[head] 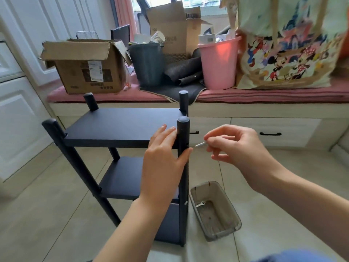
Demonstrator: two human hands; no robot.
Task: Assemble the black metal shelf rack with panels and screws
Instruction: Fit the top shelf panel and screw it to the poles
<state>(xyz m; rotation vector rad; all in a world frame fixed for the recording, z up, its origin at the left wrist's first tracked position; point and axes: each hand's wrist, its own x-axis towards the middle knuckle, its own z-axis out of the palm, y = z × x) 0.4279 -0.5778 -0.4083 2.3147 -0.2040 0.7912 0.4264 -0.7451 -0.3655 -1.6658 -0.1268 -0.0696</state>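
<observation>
Shelf rack (120, 129) on the floor before the window bench (264, 108), plastic bin (215, 210) just right of it

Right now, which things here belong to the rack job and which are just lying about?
Job: rack, front post, screw pinched in the right hand, left hand steadying the post, tray with a small wrench.

Lying about: box, grey bin, pink bin, cartoon bag.
</observation>
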